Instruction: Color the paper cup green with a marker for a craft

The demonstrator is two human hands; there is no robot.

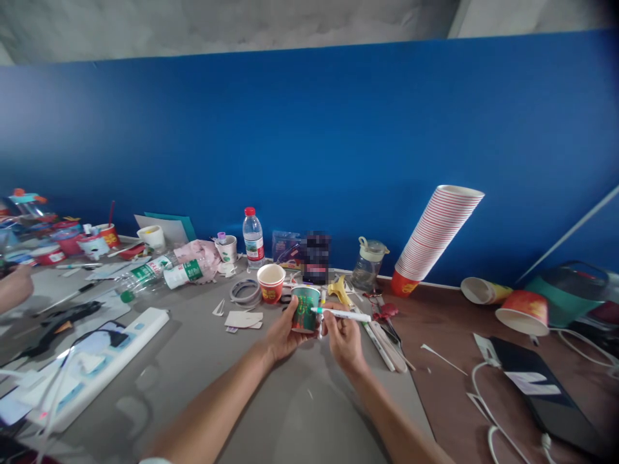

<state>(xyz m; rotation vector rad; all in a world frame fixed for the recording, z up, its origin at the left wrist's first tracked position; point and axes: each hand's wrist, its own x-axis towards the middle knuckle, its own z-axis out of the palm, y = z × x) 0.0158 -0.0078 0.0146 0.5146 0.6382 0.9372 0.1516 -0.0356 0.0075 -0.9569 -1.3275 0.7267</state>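
My left hand [283, 334] is wrapped around the side of a green paper cup [305, 310], holding it above the grey table. Reddish and lighter markings show on the cup's wall. Between the fingers of my right hand [342, 332] is a white marker pen [351, 315] with a teal tip end, pointing left. Its tip meets or nearly meets the cup's right side; I cannot tell which. Just behind the green cup stands a red and white paper cup [271, 285]. A roll of grey tape [245, 293] lies to its left.
A tall leaning stack of paper cups [438, 235] stands at the right back. A water bottle [253, 240] and a glass jar [368, 264] stand by the blue partition [309, 142]. A power strip [104, 367] lies left; a black power bank [546, 393] right. Another person's hand [14, 288] is at far left.
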